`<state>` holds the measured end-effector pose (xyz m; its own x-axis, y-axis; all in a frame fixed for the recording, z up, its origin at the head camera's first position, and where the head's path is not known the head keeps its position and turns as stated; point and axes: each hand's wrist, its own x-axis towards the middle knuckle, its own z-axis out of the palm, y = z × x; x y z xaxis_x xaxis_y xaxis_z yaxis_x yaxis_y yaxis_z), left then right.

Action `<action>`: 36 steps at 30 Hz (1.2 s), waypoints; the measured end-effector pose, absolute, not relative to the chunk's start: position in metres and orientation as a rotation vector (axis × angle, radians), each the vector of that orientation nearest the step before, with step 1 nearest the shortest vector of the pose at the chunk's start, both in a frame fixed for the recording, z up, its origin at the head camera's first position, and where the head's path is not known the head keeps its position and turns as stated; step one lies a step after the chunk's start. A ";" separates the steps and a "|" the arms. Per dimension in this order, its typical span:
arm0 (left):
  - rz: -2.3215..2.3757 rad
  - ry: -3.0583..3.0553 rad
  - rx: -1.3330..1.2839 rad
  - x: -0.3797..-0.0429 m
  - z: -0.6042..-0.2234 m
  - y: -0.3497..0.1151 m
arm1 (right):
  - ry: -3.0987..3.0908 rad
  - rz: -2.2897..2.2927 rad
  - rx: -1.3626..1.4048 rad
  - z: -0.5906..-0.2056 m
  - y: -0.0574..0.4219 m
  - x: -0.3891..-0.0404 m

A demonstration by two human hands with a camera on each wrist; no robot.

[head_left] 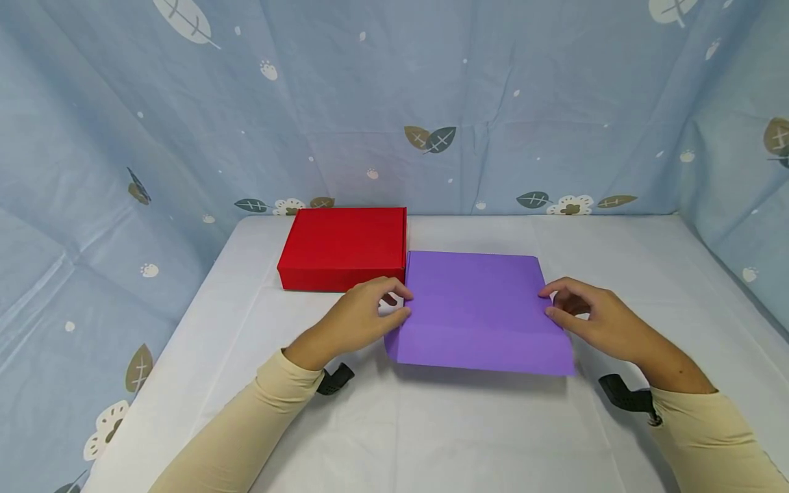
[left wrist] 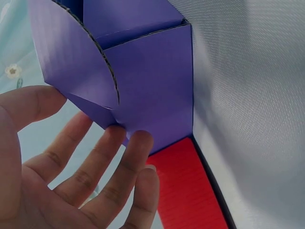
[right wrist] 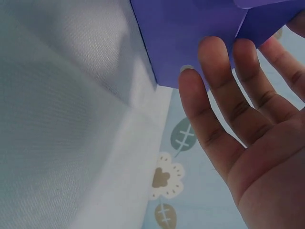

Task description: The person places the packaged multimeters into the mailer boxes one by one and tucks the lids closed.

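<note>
A purple cardboard box [head_left: 474, 287] stands on the table, its lid over the top and the front flap [head_left: 483, 352] sloping out toward me. My left hand [head_left: 354, 318] holds the lid's left edge between thumb and forefinger. In the left wrist view, a curved side flap [left wrist: 78, 57] sticks out past the box's edge, and the other fingers [left wrist: 131, 164] reach along the box's side. On the opposite edge, my right hand [head_left: 600, 318] holds the lid with thumb and forefinger. Its remaining fingers [right wrist: 228, 90] lie against the purple side wall in the right wrist view.
A closed red box [head_left: 345, 239] sits directly behind and left of the purple one, close against it. White cloth [head_left: 493, 438] covers the table. Blue patterned curtains [head_left: 370, 82] hang at the back and along both sides.
</note>
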<state>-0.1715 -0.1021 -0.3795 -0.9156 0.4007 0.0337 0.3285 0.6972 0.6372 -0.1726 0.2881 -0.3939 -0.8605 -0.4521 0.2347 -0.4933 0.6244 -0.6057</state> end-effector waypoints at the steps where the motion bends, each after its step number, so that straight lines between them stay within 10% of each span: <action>1: 1.014 2.796 0.606 -0.172 -0.380 -0.102 | -2.777 1.071 0.816 -0.394 0.288 -0.173; 36: 0.945 2.826 0.659 -0.171 -0.383 -0.101 | -2.886 1.266 0.791 -0.396 0.289 -0.172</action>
<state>-0.1706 -0.1008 -0.3826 -0.9028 0.4271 0.0501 0.3714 0.7156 0.5915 -0.1721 0.2885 -0.3956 -0.8759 -0.4734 0.0934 -0.3893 0.5790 -0.7164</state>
